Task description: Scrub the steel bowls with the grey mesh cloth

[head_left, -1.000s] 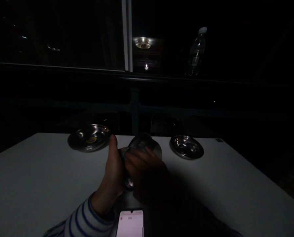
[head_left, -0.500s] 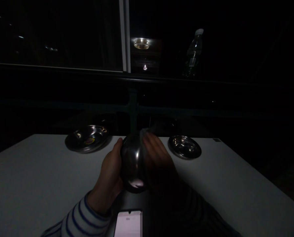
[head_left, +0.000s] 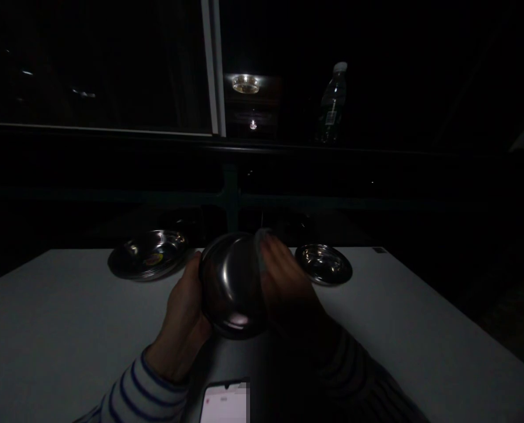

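Tilted up above the table is a shiny metal bowl (head_left: 233, 288), its rounded outside facing me. My left hand (head_left: 185, 320) grips the bowl by its left rim, thumb on top. Against the bowl's right side lies my right hand (head_left: 288, 282), dark and slightly blurred, fingers together. A thin pale cloth (head_left: 262, 237) shows at its fingertips, pressed between them and the metal; whether it is fabric or tissue I cannot tell. Most of my right palm is lost in shadow.
On the white table (head_left: 398, 329), stacked metal dishes (head_left: 132, 267) with a coloured sticker sit back left, and a smaller metal bowl (head_left: 323, 264) back right. A lit phone (head_left: 224, 405) lies near me. A plastic bottle (head_left: 332, 106) stands on the dark ledge (head_left: 271, 147).
The bowl has turned to show more of its outside and shifted slightly left in view with both hands. My right hand has slid along its right side with the cloth.
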The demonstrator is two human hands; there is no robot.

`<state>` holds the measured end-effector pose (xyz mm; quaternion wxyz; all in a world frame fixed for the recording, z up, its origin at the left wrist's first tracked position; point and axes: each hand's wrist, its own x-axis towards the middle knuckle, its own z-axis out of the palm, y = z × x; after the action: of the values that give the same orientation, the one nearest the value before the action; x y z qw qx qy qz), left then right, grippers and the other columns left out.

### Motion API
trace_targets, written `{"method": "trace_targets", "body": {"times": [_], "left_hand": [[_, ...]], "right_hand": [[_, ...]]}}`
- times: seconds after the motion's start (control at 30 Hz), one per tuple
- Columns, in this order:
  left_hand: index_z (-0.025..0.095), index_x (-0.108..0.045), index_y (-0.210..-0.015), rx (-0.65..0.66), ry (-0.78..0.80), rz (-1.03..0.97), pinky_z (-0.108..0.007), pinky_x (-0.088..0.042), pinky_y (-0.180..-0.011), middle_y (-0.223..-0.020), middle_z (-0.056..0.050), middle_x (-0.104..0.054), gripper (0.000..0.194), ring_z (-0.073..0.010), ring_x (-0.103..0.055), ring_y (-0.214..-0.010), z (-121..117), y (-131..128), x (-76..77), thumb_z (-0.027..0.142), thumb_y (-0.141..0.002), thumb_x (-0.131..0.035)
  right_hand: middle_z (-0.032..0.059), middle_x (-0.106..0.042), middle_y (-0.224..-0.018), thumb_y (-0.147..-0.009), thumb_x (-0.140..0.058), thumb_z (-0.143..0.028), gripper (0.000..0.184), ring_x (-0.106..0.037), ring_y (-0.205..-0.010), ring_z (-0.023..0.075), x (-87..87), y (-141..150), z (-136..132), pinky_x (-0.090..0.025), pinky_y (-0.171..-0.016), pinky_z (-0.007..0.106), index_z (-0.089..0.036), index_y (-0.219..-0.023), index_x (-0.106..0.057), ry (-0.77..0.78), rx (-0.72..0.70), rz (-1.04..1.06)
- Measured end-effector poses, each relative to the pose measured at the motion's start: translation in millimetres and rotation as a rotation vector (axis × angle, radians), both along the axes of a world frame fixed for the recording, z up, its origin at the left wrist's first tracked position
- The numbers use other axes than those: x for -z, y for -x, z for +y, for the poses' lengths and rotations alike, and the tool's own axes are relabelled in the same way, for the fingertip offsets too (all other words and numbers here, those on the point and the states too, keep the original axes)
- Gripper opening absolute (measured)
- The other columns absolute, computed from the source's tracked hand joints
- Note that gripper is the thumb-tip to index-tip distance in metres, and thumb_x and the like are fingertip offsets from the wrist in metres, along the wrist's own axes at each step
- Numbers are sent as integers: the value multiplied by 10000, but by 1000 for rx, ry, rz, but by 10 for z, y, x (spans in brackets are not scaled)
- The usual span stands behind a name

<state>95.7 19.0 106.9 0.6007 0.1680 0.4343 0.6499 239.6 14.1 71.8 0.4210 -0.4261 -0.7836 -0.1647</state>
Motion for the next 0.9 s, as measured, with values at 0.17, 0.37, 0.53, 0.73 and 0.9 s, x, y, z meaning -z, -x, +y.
{"method": "trace_targets", "body": {"times": [0.17,0.37,0.53,0.73,0.9], "left_hand": [[130,-611,-698,35,-21,-67,-183,-473,-407,-546,-10,-646,241,-101,-578,-432,15,14,-1,216,-851,-446],[133,-634,-815,40,-50,-7,-212,-516,-493,-622,-12,-672,165,-126,-621,-517,38,13,13,239,-818,-507],[143,-612,-705,56,-25,-27,-178,-493,-460,-559,-6,-650,208,-101,-597,-466,-7,-28,-20,238,-836,-481],[129,-610,-684,171,39,-60,-156,-432,-399,-522,-9,-618,244,-80,-548,-413,-53,-12,-9,254,-838,-468],[142,-619,-695,245,29,123,-211,-414,-420,-522,-5,-617,233,-129,-562,-446,-84,-48,114,370,-736,-594]], "right_hand": [[129,-425,-1359,-849,-356,-252,477,-311,-1298,229,-6,177,-136,-311,-1062,414,-64,-1278,-442,-71,-143,-194],[184,-424,-1344,-849,-255,-143,493,-360,-1274,207,-45,-123,44,-378,-1026,398,-7,-1305,-382,36,70,134],[183,-417,-1350,-857,-322,-212,471,-271,-1316,246,65,181,-90,-320,-1056,439,0,-1262,-435,-100,-27,-7],[80,-481,-1322,-824,-370,-216,422,-289,-1308,204,57,330,-230,-280,-1079,383,-79,-1196,-515,-160,-233,-228],[111,-567,-1213,-860,-350,-289,391,-453,-1185,208,-59,72,-76,-360,-1021,388,-105,-1131,-563,-51,-173,-77]]}}
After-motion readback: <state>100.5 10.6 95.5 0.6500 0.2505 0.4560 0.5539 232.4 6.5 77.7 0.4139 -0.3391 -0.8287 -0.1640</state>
